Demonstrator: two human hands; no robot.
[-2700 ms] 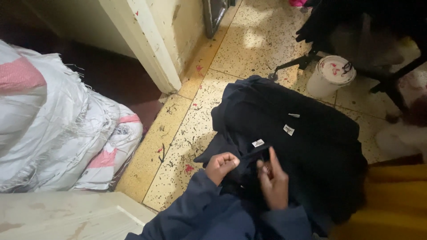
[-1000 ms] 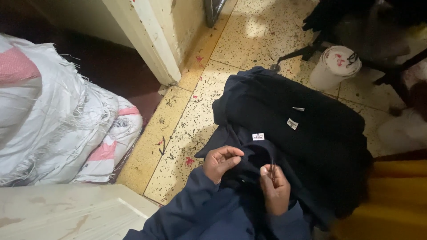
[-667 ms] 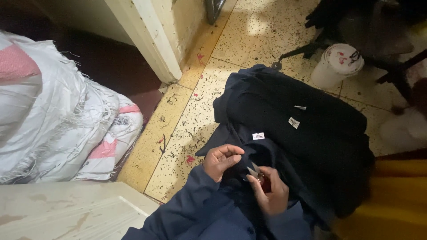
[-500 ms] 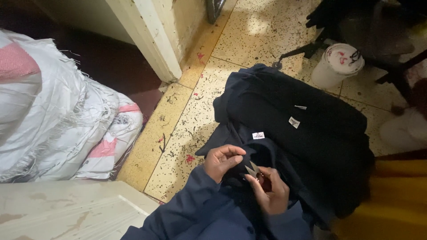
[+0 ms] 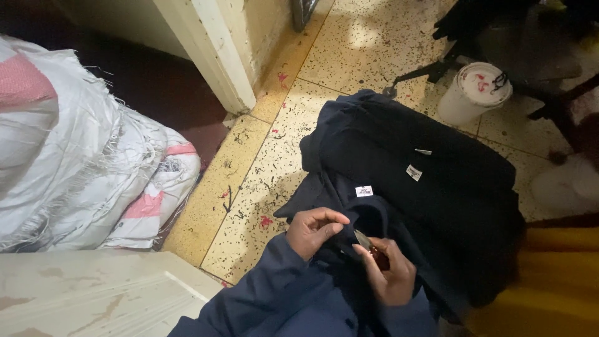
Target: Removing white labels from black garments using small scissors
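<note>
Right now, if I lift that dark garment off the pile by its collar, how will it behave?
The dark garment would probably hang limp: it already folds and creases where the left hand pinches it. It may drag on the pile below, cloth against cloth. It looks fairly light, with nothing stiff beyond small sewn labels.

I am curling my left hand [image 5: 314, 229] into a pinch, my right hand [image 5: 388, 271] closing fingers beside it.

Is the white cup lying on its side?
No, the white cup stands upright on the speckled floor, its lid on top, beyond the dark garments.
</note>
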